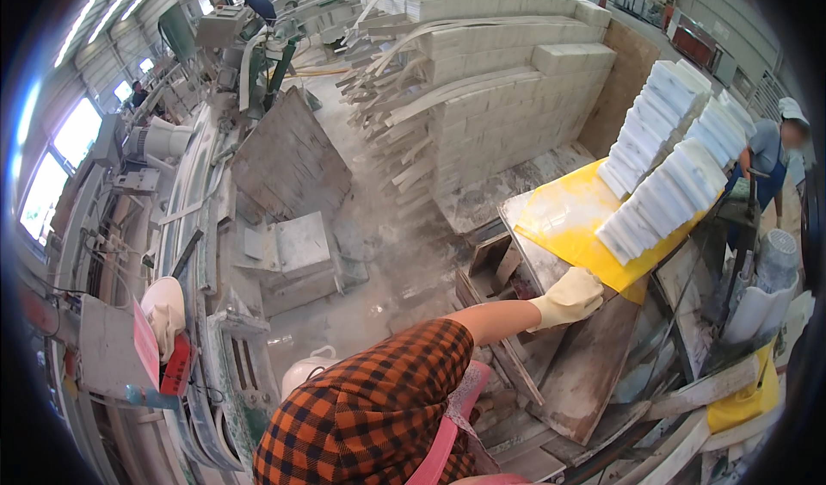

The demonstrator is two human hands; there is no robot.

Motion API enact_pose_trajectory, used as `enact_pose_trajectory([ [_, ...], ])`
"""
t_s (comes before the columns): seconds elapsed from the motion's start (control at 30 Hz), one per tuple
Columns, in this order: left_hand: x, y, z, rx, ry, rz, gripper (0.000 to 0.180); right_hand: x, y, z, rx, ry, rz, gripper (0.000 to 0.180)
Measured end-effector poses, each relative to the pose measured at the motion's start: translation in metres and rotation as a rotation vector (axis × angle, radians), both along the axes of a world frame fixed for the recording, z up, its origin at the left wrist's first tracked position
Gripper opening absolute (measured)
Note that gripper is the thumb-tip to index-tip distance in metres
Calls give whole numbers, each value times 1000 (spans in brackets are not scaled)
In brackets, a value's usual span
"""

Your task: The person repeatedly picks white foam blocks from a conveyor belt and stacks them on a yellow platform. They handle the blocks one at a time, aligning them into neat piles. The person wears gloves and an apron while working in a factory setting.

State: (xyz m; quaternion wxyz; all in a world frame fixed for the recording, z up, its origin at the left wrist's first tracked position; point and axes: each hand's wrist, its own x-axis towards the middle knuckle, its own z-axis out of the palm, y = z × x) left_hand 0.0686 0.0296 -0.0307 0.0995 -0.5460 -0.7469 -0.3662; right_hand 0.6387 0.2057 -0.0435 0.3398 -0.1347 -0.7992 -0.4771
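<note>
My left hand, in an off-white glove, reaches out at the near edge of a yellow sheet. Its fingers are curled closed; what they hold, if anything, is hidden. The sheet lies over a tilted board or tabletop. On it stand stacks of white, grey-veined stone strips with ridged edges, just beyond my hand and apart from it. An orange and black checked sleeve covers my upper arm, with a pink apron strap beside it. My right hand is out of the picture.
A tall pile of pale stone slabs and strips stands ahead. Machine rails run along the left, near a leaning board and a stone block. A co-worker in a blue apron stands at far right. Planks lie below.
</note>
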Motion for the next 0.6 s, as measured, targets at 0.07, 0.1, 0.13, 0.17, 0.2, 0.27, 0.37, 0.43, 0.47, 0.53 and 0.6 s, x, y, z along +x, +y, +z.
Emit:
enact_pose_trajectory([
  [0.07, 0, 0, -2, 18, -15, 17, 25, 3, -1, -2, -422, 95, 128, 45],
  [0.1, 0, -1, -2, 21, -3, 19, 25, 3, -5, 0, -579, 96, -72, 46],
  [0.13, 0, -1, -2, 22, 10, 21, 26, 4, -12, 6, -698, 120, -249, 46],
  [0.17, 0, -2, -1, 8, 14, 1, 26, 3, -19, 14, -772, 142, -356, 46],
  [0.2, 0, -2, 0, -15, 6, -4, 26, 0, -25, 25, -822, 162, -420, 46],
  [0.27, 1, -3, 3, -15, 26, 29, 23, -17, -29, 52, -902, 214, -492, 47],
  [0.37, 4, -4, 5, -223, 250, 155, 16, -63, -27, 104, -1068, 341, -608, 48],
  [0.43, 5, 1, 4, -302, 356, 91, 14, -112, -28, 136, -1299, 512, -722, 49],
  [0.47, 2, 4, 2, -379, 342, 65, 14, -140, -41, 138, -1637, 1024, -195, 48],
  [0.53, -9, 6, -1, -36, 61, -76, 18, -205, -47, 148, -1765, 1008, 248, 48],
  [0.6, -16, 0, -1, 264, -112, -166, 19, -269, -59, 147, -1685, 1023, 215, 37],
])
